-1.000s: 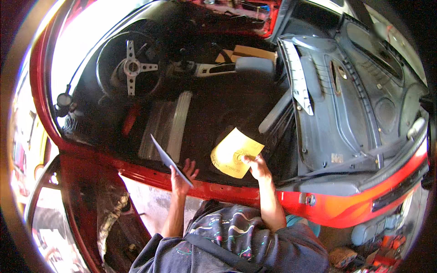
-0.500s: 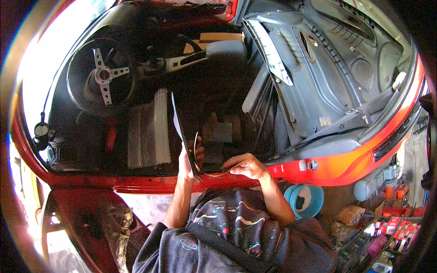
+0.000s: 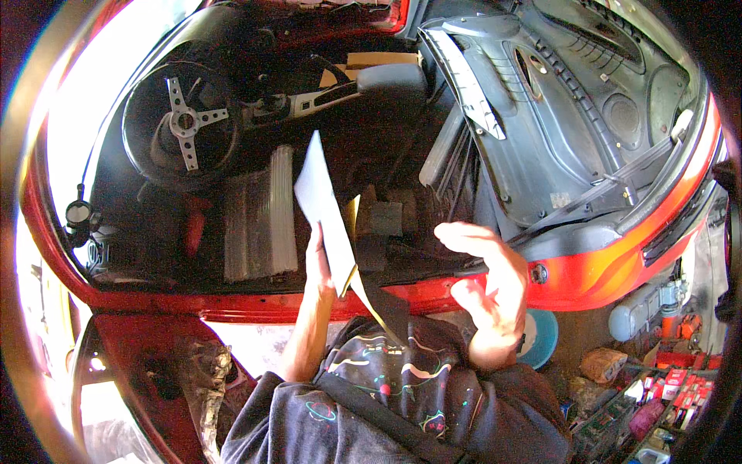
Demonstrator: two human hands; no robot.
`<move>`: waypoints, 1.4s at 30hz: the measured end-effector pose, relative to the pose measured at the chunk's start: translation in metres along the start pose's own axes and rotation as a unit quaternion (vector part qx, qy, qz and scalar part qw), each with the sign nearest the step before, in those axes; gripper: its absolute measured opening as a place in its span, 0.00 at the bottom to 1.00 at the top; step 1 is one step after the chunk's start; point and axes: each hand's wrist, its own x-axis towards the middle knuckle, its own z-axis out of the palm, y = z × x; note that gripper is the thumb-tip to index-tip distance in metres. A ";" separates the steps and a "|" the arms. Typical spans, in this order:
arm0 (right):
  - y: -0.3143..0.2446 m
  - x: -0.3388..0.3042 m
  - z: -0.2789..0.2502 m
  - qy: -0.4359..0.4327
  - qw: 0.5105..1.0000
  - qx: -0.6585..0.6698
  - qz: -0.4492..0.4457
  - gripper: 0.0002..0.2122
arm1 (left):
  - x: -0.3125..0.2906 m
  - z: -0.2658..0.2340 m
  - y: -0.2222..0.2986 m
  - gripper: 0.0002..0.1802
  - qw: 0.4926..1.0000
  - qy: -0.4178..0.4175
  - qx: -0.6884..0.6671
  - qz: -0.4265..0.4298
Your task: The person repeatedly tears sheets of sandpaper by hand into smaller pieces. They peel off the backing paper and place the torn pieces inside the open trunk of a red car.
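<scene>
The sheet (image 3: pixel 317 193) is white, paper (image 3: pixel 353 216) yellow, bucket (image 3: pixel 548 339) light blue.

Your strongest glare is at the left, where the windscreen side burns out to plain white. The dark floor of the car's interior (image 3: pixel 348 166) sinks into deep shadow, speckled with grain, though the silver metal spokes of the round black steering wheel (image 3: pixel 184 121) stay legible. Your bare right hand (image 3: pixel 496 286) is overexposed, its skin nearly white; the flat, pale sheet (image 3: pixel 319 203) also shines brightly. At the right, you get softer light on the grey moulded plastic trim panel (image 3: pixel 556 147). Your fisheye lens bows the glossy red metal sill (image 3: pixel 255 309) and blackens the corners.
</scene>
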 end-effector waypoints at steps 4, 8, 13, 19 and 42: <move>0.058 -0.004 0.024 -0.146 0.957 -0.037 0.248 0.21 | -0.007 -0.011 0.021 0.22 0.977 0.113 0.068 0.169; 0.156 -0.009 0.061 -0.258 0.908 0.124 0.307 0.21 | -0.017 -0.019 0.038 0.16 0.902 0.207 0.181 0.334; 0.199 -0.026 0.132 -0.329 0.917 -0.088 0.205 0.18 | -0.013 -0.045 0.040 0.19 0.856 0.341 0.217 0.323; 0.321 -0.034 0.181 -0.338 0.762 0.159 0.529 0.29 | -0.091 -0.128 0.065 0.20 0.898 0.352 0.088 0.249; 0.226 -0.051 0.140 -0.145 0.951 0.112 0.249 0.13 | -0.095 -0.113 -0.031 0.23 0.726 0.409 0.533 0.147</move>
